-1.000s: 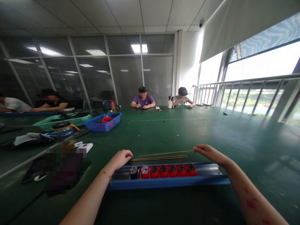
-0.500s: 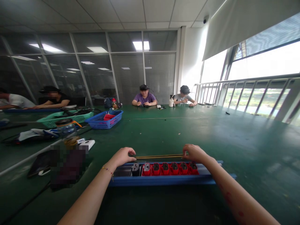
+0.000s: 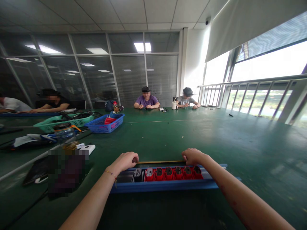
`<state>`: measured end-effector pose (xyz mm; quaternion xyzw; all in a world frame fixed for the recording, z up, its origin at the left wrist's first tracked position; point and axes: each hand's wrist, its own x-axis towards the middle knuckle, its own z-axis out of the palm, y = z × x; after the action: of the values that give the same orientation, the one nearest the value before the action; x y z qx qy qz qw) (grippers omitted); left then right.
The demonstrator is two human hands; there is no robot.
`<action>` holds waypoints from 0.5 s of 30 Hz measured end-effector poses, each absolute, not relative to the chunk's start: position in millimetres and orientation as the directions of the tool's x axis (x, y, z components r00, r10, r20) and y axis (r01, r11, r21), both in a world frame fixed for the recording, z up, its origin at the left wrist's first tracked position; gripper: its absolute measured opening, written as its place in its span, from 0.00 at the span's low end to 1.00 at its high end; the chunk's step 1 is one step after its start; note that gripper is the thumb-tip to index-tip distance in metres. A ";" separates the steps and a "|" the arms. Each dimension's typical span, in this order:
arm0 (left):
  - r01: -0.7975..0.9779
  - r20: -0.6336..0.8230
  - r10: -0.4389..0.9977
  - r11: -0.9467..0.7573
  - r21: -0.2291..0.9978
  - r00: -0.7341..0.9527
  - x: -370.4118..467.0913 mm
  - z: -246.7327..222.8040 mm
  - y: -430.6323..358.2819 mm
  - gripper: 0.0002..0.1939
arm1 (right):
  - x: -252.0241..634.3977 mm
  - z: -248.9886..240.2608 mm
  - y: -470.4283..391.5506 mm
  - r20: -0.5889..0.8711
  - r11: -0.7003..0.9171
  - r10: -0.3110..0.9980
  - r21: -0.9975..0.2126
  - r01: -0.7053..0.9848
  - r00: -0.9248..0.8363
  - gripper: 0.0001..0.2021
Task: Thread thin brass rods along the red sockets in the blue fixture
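A thin yellowish strip (image 3: 160, 162) stretches level between my hands, just beyond a long blue tray (image 3: 165, 185). My left hand (image 3: 128, 160) pinches its left end, fingers closed, above the tray's far edge. At the right end, my right hand (image 3: 193, 156) is closed on the strip too. Inside the tray stands a row of several red blocks (image 3: 169, 174) with dark tops; the leftmost red one has a grey top. Left of them is a black block (image 3: 138, 175) with a grey top.
Left on the green table (image 3: 153, 137) are a blue basket (image 3: 104, 127), a green basket (image 3: 45, 125), a jar (image 3: 66, 135), a white object (image 3: 91, 148) and a dark phone-like item (image 3: 35, 171). Several people sit at the far side and far left.
Both hands have moved slightly, the right one a little to the left. The strip, which showed as two lines, now looks like one. The view has shifted slightly.
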<state>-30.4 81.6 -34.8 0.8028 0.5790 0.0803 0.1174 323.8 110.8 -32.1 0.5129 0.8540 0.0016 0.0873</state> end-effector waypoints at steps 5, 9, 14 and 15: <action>0.905 -0.028 0.947 -0.297 0.304 0.320 -28.8 -37.4 85.0 0.08 | 331.5 -28.2 106.2 0.025 0.458 0.889 -0.025 0.889 -0.457 0.11; 0.904 0.007 0.954 -0.285 0.319 0.299 -28.5 -38.3 82.9 0.05 | 328.8 -19.7 93.8 0.140 0.465 0.878 -0.027 0.885 -0.458 0.17; 0.877 0.122 0.953 -0.303 0.372 0.277 -24.6 -29.1 69.4 0.10 | 328.7 -16.3 80.5 0.215 0.366 0.908 0.007 0.931 -0.359 0.17; 0.849 0.146 0.948 -0.318 0.422 0.283 -22.7 -25.5 65.8 0.11 | 330.2 -16.8 79.3 0.242 0.344 0.911 -0.002 0.939 -0.333 0.16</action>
<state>-22.7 65.8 -25.5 0.7899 0.5688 0.1874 0.1319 330.2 79.3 -16.8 0.5685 0.8136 0.0691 -0.1007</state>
